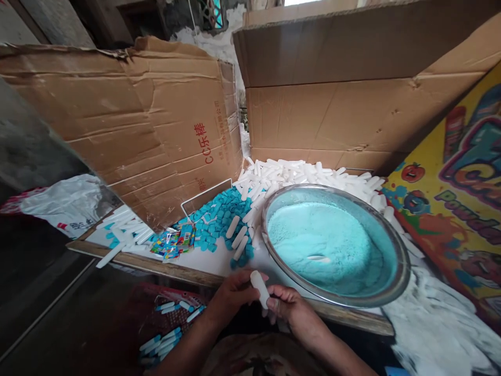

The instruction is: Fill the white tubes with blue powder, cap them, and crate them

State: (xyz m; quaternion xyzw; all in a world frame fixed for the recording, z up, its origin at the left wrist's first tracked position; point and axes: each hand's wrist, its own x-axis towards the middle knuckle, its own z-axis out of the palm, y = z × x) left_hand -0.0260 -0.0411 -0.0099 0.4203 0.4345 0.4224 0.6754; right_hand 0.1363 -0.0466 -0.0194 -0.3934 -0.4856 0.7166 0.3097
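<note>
A small white plastic tube (259, 288) is held between my two hands, tilted, at the table's front edge. My left hand (237, 293) is closed on its upper part. The fingers of my right hand (286, 307) pinch its lower end, which they partly hide. Just beyond is a metal basin (270, 249) of pale blue powder (324, 230), with a whitish object (319, 258) partly sunk in it. Blue caps (219, 214) lie heaped to the left, several white tubes (239, 237) among them.
A large pile of white tubes (297, 169) lies behind the basin, against cardboard walls (176, 115). Colourful wrappers (174, 243) and long white sticks (125, 235) lie at the left. Blue-capped tubes (166, 342) rest below the table edge. A white plastic bag (434, 308) hangs at right.
</note>
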